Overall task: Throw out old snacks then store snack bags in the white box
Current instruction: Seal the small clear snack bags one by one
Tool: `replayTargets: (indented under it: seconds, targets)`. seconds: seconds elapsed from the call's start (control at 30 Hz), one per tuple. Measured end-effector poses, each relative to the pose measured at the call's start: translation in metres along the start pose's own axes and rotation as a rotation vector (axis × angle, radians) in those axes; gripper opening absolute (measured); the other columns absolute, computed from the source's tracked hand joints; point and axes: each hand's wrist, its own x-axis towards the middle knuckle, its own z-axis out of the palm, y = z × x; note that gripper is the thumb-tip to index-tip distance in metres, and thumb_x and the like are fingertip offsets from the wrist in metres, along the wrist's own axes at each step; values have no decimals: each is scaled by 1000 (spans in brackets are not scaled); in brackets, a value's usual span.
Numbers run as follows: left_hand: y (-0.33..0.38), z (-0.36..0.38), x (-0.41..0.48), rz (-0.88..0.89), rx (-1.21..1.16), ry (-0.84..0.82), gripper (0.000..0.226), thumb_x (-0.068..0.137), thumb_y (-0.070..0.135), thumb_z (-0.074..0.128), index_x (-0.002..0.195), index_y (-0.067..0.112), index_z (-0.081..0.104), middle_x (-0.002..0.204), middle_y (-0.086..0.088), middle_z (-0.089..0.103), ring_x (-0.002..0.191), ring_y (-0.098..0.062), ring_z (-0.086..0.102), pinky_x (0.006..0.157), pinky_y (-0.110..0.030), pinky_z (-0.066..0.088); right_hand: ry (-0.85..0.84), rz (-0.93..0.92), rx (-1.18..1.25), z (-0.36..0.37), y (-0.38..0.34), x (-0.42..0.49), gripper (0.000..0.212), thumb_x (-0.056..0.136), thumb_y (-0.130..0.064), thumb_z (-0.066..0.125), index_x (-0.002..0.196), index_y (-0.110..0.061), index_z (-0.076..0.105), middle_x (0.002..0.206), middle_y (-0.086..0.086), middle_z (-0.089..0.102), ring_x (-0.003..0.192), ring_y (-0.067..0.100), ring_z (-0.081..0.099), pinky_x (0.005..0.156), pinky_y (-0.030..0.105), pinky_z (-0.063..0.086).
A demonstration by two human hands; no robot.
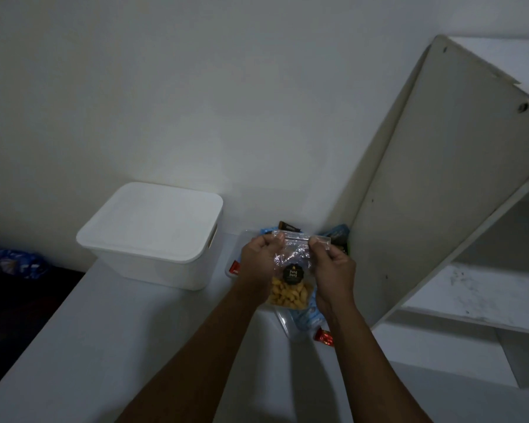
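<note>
Clear plastic, thin and crinkly, makes up the bag held up over the pale surface. The left grip pinches one end of its zip strip and the right grip pinches the other, so the bag hangs between them. Yellow snack pieces fill its lower half under a dark round label; the upper half is slack film.

I judge the bag light and limp. The film will buckle and slide under the fingers, and the pieces look brittle enough to crush if squeezed through the wall. The strip is the stiffest part and the safest hold; a pinch lower on the loose film would likely slip. Whether the zip is sealed cannot be told, so tipping the bag risks a spill.

Just below and behind it lies a clear tray heaped with small packets, blue, red and brown. They look glossy and probably slippery, best lifted by a crimped end.

Further left, the box stands on the surface against the wall. Its lid is on, with a slot handle showing in one side. The lid has to come off before anything is stored. It looks rigid and easy to lift by its rim.

To the right rises a white shelf unit. At the far left edge, off the surface, a blue wrapper lies in the dark.
</note>
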Motion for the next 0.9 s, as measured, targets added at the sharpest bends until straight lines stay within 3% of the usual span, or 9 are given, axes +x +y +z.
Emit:
replayTargets:
  seconds: [0.17, 0.33, 0.47, 0.63, 0.7, 0.8, 0.9]
  targets:
    - [7, 3, -5, 15, -19, 33, 17, 98, 15, 55, 98, 2, 66, 102, -25, 71, 91, -40, 69, 87, -55, 56, 23, 57, 44, 5, 3, 1, 25, 95, -14, 62, 76, -12, 77, 77, 10, 75, 75, 26, 68, 74, 40, 54]
    - [1, 1, -5, -1, 14, 56, 23, 99, 23, 54, 104, 3, 64, 104, -20, 72, 95, -38, 71, 88, -57, 56, 59, 158, 151, 6, 0, 1, 20, 97, -14, 58, 94, -2, 73, 73, 8, 75, 63, 19, 70, 60, 30, 55]
    - [-3, 0, -6, -6, 31, 70, 25, 100, 23, 53, 105, 2, 65, 105, -21, 71, 97, -39, 70, 88, -60, 55, 58, 206, 152, 2, 5, 2, 23, 96, -17, 58, 100, 0, 73, 88, 17, 75, 76, 27, 71, 67, 36, 56]
    - [-2, -8, -5, 55, 90, 146, 24, 99, 19, 55, 100, -1, 69, 97, -21, 72, 89, -40, 71, 77, -51, 60, -145, 27, -204, -21, 3, 2, 19, 96, -16, 61, 96, -6, 77, 92, 16, 76, 87, 32, 72, 80, 46, 59]
    - [-3, -13, -4, 99, 145, 202, 17, 95, 14, 62, 97, 0, 69, 94, -17, 73, 84, -34, 72, 71, -42, 62, -210, -28, -248, -28, 3, 1, 16, 94, -14, 65, 103, -7, 77, 92, 11, 78, 89, 30, 73, 78, 42, 62]
    - [-5, -14, -4, 147, 268, 374, 16, 83, 18, 78, 92, 17, 64, 88, 0, 69, 80, -18, 70, 70, -36, 61, -214, -73, -267, -26, 8, -1, 17, 92, -10, 68, 107, -7, 76, 94, 8, 78, 88, 26, 74, 72, 35, 63]
    - [-3, -15, -2, 58, 166, 358, 27, 79, 31, 81, 90, 10, 68, 82, -7, 72, 68, -20, 70, 59, -33, 59, -269, -104, -291, -22, 16, -5, 16, 92, -6, 67, 103, -14, 76, 93, 2, 78, 88, 16, 74, 76, 30, 62]
